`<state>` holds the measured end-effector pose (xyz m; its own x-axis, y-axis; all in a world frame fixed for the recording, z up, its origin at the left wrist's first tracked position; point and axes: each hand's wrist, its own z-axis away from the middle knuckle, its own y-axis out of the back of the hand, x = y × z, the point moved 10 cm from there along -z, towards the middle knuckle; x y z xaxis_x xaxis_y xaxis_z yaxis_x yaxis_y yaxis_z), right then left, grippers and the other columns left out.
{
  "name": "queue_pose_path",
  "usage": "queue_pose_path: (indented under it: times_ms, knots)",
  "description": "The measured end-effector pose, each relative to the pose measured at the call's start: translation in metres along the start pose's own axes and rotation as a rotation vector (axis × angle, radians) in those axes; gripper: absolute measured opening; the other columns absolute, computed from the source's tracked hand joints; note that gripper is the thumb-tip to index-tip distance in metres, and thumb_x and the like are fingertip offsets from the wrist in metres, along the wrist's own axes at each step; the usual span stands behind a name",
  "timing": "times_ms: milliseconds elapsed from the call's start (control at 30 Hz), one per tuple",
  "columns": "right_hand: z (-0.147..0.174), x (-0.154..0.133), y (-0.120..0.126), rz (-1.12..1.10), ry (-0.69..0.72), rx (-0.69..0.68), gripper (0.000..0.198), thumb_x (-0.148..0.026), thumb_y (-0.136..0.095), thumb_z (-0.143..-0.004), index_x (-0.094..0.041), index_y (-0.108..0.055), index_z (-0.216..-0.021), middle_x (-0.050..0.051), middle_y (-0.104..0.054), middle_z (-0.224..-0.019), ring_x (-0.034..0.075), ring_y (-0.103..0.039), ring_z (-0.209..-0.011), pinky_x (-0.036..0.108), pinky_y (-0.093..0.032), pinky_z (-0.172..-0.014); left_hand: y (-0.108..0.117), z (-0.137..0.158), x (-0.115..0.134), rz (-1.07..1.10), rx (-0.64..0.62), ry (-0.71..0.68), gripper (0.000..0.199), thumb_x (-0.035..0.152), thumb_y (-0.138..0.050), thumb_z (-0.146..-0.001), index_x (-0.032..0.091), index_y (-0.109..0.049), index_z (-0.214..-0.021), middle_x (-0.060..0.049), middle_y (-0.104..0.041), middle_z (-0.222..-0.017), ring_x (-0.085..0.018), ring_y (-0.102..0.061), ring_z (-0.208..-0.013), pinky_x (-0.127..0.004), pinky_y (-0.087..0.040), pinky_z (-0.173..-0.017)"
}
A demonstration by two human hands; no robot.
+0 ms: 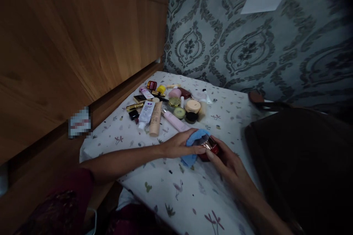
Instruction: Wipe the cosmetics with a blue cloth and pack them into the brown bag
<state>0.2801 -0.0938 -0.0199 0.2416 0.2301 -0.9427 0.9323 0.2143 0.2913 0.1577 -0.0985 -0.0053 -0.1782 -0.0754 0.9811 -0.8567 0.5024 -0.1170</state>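
Observation:
Low over the patterned cloth [182, 191], both my hands meet around a small dark red jar [213, 149] with a shiny top. Its exact kind is partly hidden by my fingers. My left hand [180, 145] is closed on a blue cloth [190, 159], which lies against the jar's left side. My right hand [227, 159] grips the jar from the right, thumb in front. Just beyond my left hand lies a pale pink tube [175, 120]. A beige tube [156, 119] and a white tube [146, 113] lie to its left.
Behind my hands sits a cluster of cosmetics, among them a peach-lidded jar [193, 106], a green-topped pot [179, 113] and a gold tube [135, 107]. A dark bag [298, 161] stands at the right. Wooden furniture [110, 36] borders the left, patterned wallpaper [245, 51] the back.

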Motion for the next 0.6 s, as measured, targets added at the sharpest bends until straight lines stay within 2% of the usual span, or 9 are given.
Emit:
queue_pose_path:
  times_ms: [100, 300, 400, 467, 600]
  knots:
    - [-0.001, 0.000, 0.000, -0.058, -0.018, 0.008, 0.064, -0.056, -0.072, -0.078, -0.024, -0.055, -0.132, 0.009, -0.067, -0.125, 0.027, -0.067, -0.106, 0.044, -0.057, -0.094, 0.003, 0.000, 0.004, -0.058, 0.027, -0.039, 0.073, 0.062, -0.073, -0.075, 0.013, -0.054, -0.127, -0.012, -0.062, -0.119, -0.025, -0.059, -0.114, -0.038, -0.045, -0.102]
    - [0.004, -0.001, 0.010, 0.020, 0.106, 0.195, 0.067, -0.057, -0.078, -0.071, -0.025, -0.054, -0.125, 0.010, -0.064, -0.121, 0.027, -0.065, -0.103, 0.045, -0.056, -0.091, 0.011, -0.004, -0.003, -0.069, 0.104, -0.002, 0.065, 0.053, -0.078, -0.076, 0.014, -0.057, -0.124, -0.010, -0.064, -0.119, -0.025, -0.060, -0.113, -0.038, -0.045, -0.101]
    - [0.007, 0.002, 0.012, 0.061, 0.105, 0.252, 0.071, -0.057, -0.081, -0.066, -0.025, -0.053, -0.123, 0.011, -0.062, -0.120, 0.029, -0.063, -0.104, 0.050, -0.053, -0.094, 0.010, -0.004, -0.007, -0.044, 0.115, 0.011, 0.060, 0.050, -0.077, -0.077, 0.013, -0.059, -0.121, -0.009, -0.065, -0.116, -0.024, -0.060, -0.110, -0.037, -0.047, -0.099]
    - [0.007, -0.001, 0.012, 0.027, 0.105, 0.256, 0.072, -0.055, -0.083, -0.063, -0.025, -0.053, -0.121, 0.010, -0.062, -0.116, 0.028, -0.064, -0.101, 0.049, -0.055, -0.091, 0.011, -0.003, -0.007, -0.035, 0.125, 0.019, 0.060, 0.049, -0.078, -0.076, 0.013, -0.059, -0.119, -0.008, -0.065, -0.111, -0.023, -0.061, -0.105, -0.036, -0.048, -0.095]
    - [0.005, -0.008, 0.013, -0.089, 0.021, 0.211, 0.047, -0.054, -0.076, -0.074, -0.025, -0.060, -0.108, 0.006, -0.066, -0.098, 0.022, -0.067, -0.085, 0.037, -0.060, -0.075, 0.014, -0.004, -0.004, 0.010, 0.105, 0.036, 0.061, 0.054, -0.081, -0.070, 0.014, -0.061, -0.112, -0.003, -0.063, -0.097, -0.019, -0.060, -0.093, -0.031, -0.048, -0.085]
